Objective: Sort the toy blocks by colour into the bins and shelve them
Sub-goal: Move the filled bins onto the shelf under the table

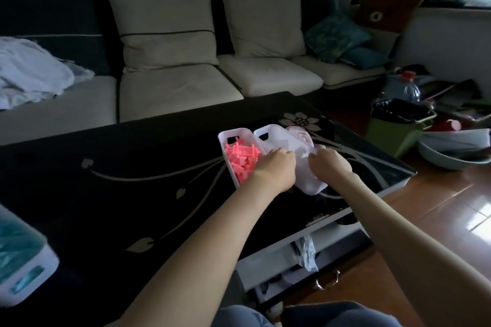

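Note:
Two white bins stand side by side on the black glass coffee table (106,180). The left bin (225,138) holds several pink blocks (240,159). The right bin (281,138) is tilted, and its contents are hidden by my hands. My left hand (276,167) reaches over the gap between the bins with fingers curled on the right bin's left rim. My right hand (329,162) grips the same bin's right rim. A third white bin (39,273) with teal blocks (16,247) sits at the table's near left corner.
A sofa (180,82) with cream cushions runs behind the table, with a white cloth (32,71) on its left seat. Right of the table are a green waste bin (398,127), a water bottle (401,90), basins (451,154) and clutter. A shelf (305,255) lies under the tabletop.

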Motion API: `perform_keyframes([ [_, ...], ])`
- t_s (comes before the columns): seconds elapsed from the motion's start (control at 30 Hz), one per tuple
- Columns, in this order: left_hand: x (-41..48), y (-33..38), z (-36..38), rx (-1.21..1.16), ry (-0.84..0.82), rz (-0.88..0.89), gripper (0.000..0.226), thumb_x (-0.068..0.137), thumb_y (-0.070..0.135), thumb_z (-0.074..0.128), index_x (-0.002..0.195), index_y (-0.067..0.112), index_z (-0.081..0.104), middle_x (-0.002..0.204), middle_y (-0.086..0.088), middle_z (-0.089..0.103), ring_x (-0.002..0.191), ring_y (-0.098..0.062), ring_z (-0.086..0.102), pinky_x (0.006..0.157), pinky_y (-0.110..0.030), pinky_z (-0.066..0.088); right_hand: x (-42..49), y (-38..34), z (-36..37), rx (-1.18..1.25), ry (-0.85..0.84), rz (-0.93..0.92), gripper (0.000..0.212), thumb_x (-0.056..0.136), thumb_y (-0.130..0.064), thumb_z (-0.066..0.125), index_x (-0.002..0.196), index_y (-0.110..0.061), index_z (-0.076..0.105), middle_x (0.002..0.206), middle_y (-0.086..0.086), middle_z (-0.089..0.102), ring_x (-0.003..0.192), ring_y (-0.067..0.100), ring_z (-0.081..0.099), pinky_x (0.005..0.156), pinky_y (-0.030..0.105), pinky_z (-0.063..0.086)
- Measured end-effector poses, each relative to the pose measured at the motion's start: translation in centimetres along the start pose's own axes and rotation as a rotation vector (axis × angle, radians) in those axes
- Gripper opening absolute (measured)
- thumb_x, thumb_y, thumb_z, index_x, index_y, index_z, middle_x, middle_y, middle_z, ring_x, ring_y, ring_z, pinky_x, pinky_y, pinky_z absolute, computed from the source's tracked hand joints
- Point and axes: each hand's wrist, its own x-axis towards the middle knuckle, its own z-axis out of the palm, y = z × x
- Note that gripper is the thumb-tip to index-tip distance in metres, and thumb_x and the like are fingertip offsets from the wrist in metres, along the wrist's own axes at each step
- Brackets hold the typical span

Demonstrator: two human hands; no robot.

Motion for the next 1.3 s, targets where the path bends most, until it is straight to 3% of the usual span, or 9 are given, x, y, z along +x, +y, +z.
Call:
perform_keyframes([
  [0.1, 0.7, -0.2, 0.0, -0.005, -0.046, -0.055, 0.032, 0.093, 0.002, 0.035, 0.12, 0.004, 0.05, 0.12, -0.016, 0.048, 0.11, -0.031, 0.052, 0.083, -0.037, 0.043, 0.1, -1.2, 0.2, -0.021, 0.069, -0.063, 0.039, 0.098, -0.009, 0.033, 0.133, 0.001, 0.045, 0.121, 0.016, 0.056, 0.101, 0.031, 0.062, 0.07, 0.033, 0.05],
  [0.27, 1.8, -1.4, 0.1, -0.003, 0.01, -0.236, 0.032, 0.097, 0.016, 0.036, 0.123, 0.006, 0.052, 0.125, -0.015, 0.045, 0.11, -0.029, 0.05, 0.083, -0.035, 0.041, 0.1, -4.0, 0.0, -0.074, 0.045, -0.094, 0.043, 0.1, -0.013, 0.029, 0.14, 0.003, 0.036, 0.143, 0.022, 0.04, 0.113, 0.036, 0.057, 0.086, 0.039, 0.048],
  [0.37, 1.9, -2.7, 0.6, 0.066, 0.029, -0.273, 0.034, 0.095, 0.016, 0.039, 0.125, 0.004, 0.051, 0.131, -0.017, 0.037, 0.119, -0.031, 0.041, 0.092, -0.036, 0.039, 0.3, -5.5, 0.3, 0.065, 0.079, -0.136, 0.035, 0.098, -0.007, 0.034, 0.126, 0.002, 0.052, 0.129, 0.022, 0.049, 0.109, 0.036, 0.057, 0.079, 0.037, 0.048],
  [0.47, 2.1, -4.2, 0.6, 0.088, 0.036, -0.35, 0.036, 0.091, 0.007, 0.042, 0.125, 0.005, 0.052, 0.133, -0.016, 0.035, 0.118, -0.03, 0.041, 0.093, -0.035, 0.041, 1.4, -6.1, 0.7, 0.176, 0.165, -0.315, 0.017, 0.082, 0.004, 0.06, 0.099, 0.005, 0.061, 0.094, 0.023, 0.063, 0.079, 0.031, 0.066, 0.057, 0.029, 0.045],
  [0.57, 2.4, -5.8, 0.4, 0.075, 0.047, -0.366, 0.034, 0.089, 0.001, 0.042, 0.121, 0.004, 0.053, 0.13, -0.017, 0.037, 0.113, -0.029, 0.046, 0.089, -0.033, 0.044, 3.0, -5.0, 1.7, 0.399, 0.16, -0.163, 0.026, 0.093, 0.0, 0.039, 0.116, 0.004, 0.051, 0.113, 0.023, 0.058, 0.104, 0.034, 0.058, 0.074, 0.034, 0.043],
  [0.67, 2.5, -7.2, 0.4, 0.07, 0.091, -0.372, 0.03, 0.089, -0.001, 0.043, 0.117, 0.004, 0.053, 0.123, -0.015, 0.041, 0.105, -0.028, 0.047, 0.077, -0.03, 0.04, 5.2, -2.1, 2.7, 0.63, 0.235, 0.064, 0.039, 0.09, -0.007, 0.041, 0.129, -0.001, 0.043, 0.132, 0.019, 0.047, 0.122, 0.034, 0.043, 0.089, 0.038, 0.039],
  [0.83, 3.6, -7.6, 1.5, 0.241, 0.282, -0.075, 0.053, 0.081, -0.004, 0.051, 0.13, 0.014, 0.042, 0.131, -0.008, 0.041, 0.115, -0.027, 0.043, 0.085, -0.034, 0.036, 7.1, 0.3, 3.7, 0.382, 0.004, 0.0, 0.082, 0.081, -0.008, 0.046, 0.151, -0.026, 0.007, 0.158, -0.004, 0.009, 0.144, 0.025, 0.007, 0.113, 0.046, 0.013],
  [0.97, 4.2, -6.5, 1.6, 0.095, 0.297, -0.035, 0.049, 0.08, -0.011, 0.044, 0.125, 0.009, 0.044, 0.124, -0.008, 0.046, 0.106, -0.027, 0.049, 0.072, -0.033, 0.037, 8.1, -0.5, 5.2, 0.282, -0.058, -0.04, 0.081, 0.083, -0.011, 0.043, 0.151, -0.026, 0.002, 0.156, 0.0, 0.017, 0.143, 0.027, 0.011, 0.114, 0.046, 0.007],
  [1.3, 4.2, -6.5, 2.6, -0.135, 0.24, -0.089, 0.051, 0.082, -0.014, 0.038, 0.129, 0.005, 0.044, 0.13, -0.01, 0.042, 0.113, -0.027, 0.047, 0.084, -0.04, 0.049, 7.9, -1.2, 5.5, 0.106, 0.02, -0.084, 0.034, 0.093, -0.022, 0.042, 0.124, -0.01, 0.048, 0.127, 0.011, 0.047, 0.122, 0.032, 0.038, 0.1, 0.044, 0.031],
])
